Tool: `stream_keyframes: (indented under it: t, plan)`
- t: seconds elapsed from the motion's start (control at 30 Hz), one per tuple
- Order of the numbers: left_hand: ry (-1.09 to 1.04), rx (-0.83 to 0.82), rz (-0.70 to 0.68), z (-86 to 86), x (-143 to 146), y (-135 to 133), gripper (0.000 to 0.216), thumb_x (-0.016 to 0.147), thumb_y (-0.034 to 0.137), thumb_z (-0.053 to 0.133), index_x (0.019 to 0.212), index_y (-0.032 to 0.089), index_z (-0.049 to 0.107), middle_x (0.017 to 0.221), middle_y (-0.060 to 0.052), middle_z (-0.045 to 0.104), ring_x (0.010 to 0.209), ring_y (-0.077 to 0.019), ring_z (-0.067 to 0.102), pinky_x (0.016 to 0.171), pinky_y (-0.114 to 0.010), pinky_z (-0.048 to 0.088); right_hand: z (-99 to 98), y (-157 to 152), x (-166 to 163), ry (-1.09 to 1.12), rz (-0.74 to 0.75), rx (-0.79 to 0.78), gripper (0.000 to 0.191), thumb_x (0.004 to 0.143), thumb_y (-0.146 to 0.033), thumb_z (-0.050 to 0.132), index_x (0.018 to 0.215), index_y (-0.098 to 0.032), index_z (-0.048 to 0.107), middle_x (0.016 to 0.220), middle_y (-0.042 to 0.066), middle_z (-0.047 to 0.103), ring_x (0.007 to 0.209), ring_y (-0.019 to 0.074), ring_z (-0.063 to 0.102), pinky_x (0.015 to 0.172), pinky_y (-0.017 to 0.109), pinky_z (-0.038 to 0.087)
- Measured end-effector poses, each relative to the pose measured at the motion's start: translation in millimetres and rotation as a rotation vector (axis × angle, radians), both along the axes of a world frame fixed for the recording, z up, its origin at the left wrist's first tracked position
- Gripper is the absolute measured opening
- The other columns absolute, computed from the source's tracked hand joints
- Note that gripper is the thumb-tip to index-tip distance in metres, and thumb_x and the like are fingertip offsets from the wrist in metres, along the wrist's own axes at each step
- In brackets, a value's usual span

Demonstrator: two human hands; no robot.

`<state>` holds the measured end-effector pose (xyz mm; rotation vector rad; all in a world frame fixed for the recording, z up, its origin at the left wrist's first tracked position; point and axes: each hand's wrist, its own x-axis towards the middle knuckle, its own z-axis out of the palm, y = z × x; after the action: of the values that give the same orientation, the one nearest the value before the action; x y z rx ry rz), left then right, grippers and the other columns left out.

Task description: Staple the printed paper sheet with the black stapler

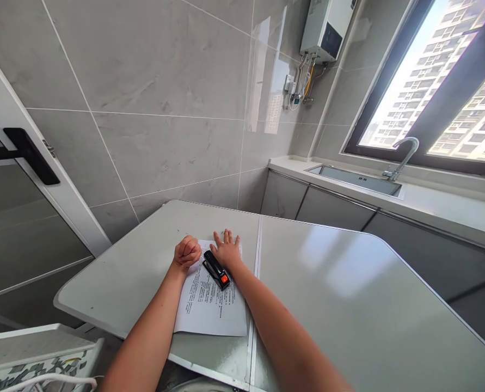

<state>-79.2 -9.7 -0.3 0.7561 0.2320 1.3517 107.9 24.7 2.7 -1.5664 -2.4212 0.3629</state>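
Observation:
A printed sheet of paper (209, 324) lies on the table, and a black stapler (214, 267) with a red patch at its near end rests on top of it. My left hand (188, 252) is curled into a fist at the paper's upper left edge, beside the stapler; nothing shows between its fingers. At the upper right of the sheet, my right hand (228, 251) lies with its fingers spread, close by the stapler's right side. Both forearms reach in from the bottom, one on each side of the sheet.
The pale table (332, 305) has a seam just right of the paper. Beyond it stands a counter with a sink (356, 179) and a tap (403, 158). A door with a black handle (32, 156) is at left, and a white appliance (34, 354) stands at lower left.

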Motion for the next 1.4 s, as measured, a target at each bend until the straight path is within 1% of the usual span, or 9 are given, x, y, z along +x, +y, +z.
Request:
stream_keyframes:
  t: [0.13, 0.23, 0.37, 0.57, 0.77, 0.87, 1.0, 1.2, 1.4]
  plan:
    - [-0.025, 0.017, -0.021, -2.4, 1, 1, 0.076, 0.08, 0.032, 0.074, 0.036, 0.018, 0.014, 0.037, 0.012, -0.013, 0.023, 0.0007, -0.01, 0.02, -0.011, 0.014, -3.1, 1, 1, 0.034, -0.021, 0.0, 0.082, 0.106, -0.056, 0.027, 0.168, -0.005, 0.014, 0.174, 0.021, 0.015, 0.164, 0.0321, 0.008, 0.128, 0.06, -0.001]
    - [-0.026, 0.039, -0.071, -4.5, 2, 4, 0.075, 0.077, 0.025, 0.074, 0.033, 0.018, 0.014, 0.034, 0.012, -0.01, 0.022, 0.0009, -0.008, 0.02, -0.012, 0.012, -4.8, 3, 1, 0.027, -0.009, -0.01, 0.081, 0.106, -0.057, 0.024, 0.168, -0.006, 0.018, 0.175, 0.017, 0.009, 0.164, 0.032, 0.006, 0.128, 0.061, -0.001]
    - [-0.053, 0.084, -0.116, -6.3, 3, 5, 0.069, 0.071, 0.015, 0.075, 0.032, 0.017, 0.017, 0.032, 0.012, -0.006, 0.021, 0.0019, -0.007, 0.021, -0.011, 0.013, -6.3, 4, 1, 0.049, -0.007, -0.005, 0.082, 0.105, -0.058, 0.024, 0.17, -0.009, 0.009, 0.176, 0.014, 0.005, 0.164, 0.0305, 0.006, 0.128, 0.061, -0.001]
    - [-0.1, 0.149, -0.137, -6.8, 4, 4, 0.063, 0.072, 0.013, 0.073, 0.034, 0.015, 0.022, 0.033, 0.013, -0.004, 0.021, 0.0026, -0.005, 0.024, -0.01, 0.019, -5.5, 4, 2, 0.105, -0.05, 0.018, 0.079, 0.106, -0.049, 0.03, 0.167, -0.002, 0.016, 0.174, 0.02, 0.018, 0.163, 0.0327, 0.012, 0.129, 0.056, 0.006]
    - [-0.087, 0.118, -0.013, -7.7, 5, 2, 0.064, 0.077, 0.021, 0.071, 0.038, 0.016, 0.02, 0.037, 0.012, -0.006, 0.021, 0.0014, -0.003, 0.025, -0.011, 0.023, 17.5, -1, 11, 0.184, -0.142, 0.129, 0.05, 0.104, -0.025, 0.032, 0.149, -0.012, 0.05, 0.159, 0.015, 0.049, 0.148, 0.0259, 0.04, 0.121, 0.04, 0.031]
    - [-0.102, 0.121, 0.016, -9.4, 5, 1, 0.064, 0.08, 0.024, 0.07, 0.04, 0.016, 0.02, 0.038, 0.012, -0.006, 0.022, 0.0016, -0.004, 0.025, -0.01, 0.021, 27.2, -9, 29, 0.177, -0.239, 0.135, 0.041, 0.102, -0.021, 0.033, 0.133, -0.015, 0.061, 0.145, 0.018, 0.058, 0.135, 0.0296, 0.051, 0.11, 0.041, 0.04]
    - [-0.088, 0.109, -0.035, -10.3, 7, 1, 0.069, 0.08, 0.022, 0.071, 0.041, 0.016, 0.015, 0.039, 0.013, -0.008, 0.023, 0.0027, -0.012, 0.023, -0.01, 0.013, 25.1, -27, 59, 0.129, -0.365, 0.052, 0.033, 0.097, -0.027, 0.046, 0.12, -0.012, 0.066, 0.123, 0.024, 0.065, 0.123, 0.0375, 0.058, 0.097, 0.045, 0.048]
    - [-0.052, 0.087, -0.071, -8.2, 10, 1, 0.071, 0.085, 0.022, 0.069, 0.043, 0.016, 0.012, 0.04, 0.013, -0.011, 0.024, 0.0024, -0.014, 0.022, -0.01, 0.013, 14.4, -64, 71, 0.124, -0.295, 0.013, 0.022, 0.089, -0.018, 0.053, 0.105, -0.019, 0.067, 0.115, 0.018, 0.068, 0.112, 0.0352, 0.063, 0.091, 0.041, 0.05]
    - [-0.068, 0.156, -0.122, -10.7, 9, 2, 0.066, 0.083, 0.021, 0.069, 0.041, 0.016, 0.018, 0.037, 0.012, -0.005, 0.022, 0.0014, -0.006, 0.024, -0.011, 0.022, 7.8, -81, 59, 0.458, -0.287, -0.025, 0.024, 0.077, -0.011, 0.051, 0.096, -0.025, 0.058, 0.1, 0.009, 0.07, 0.102, 0.0296, 0.065, 0.086, 0.038, 0.051]
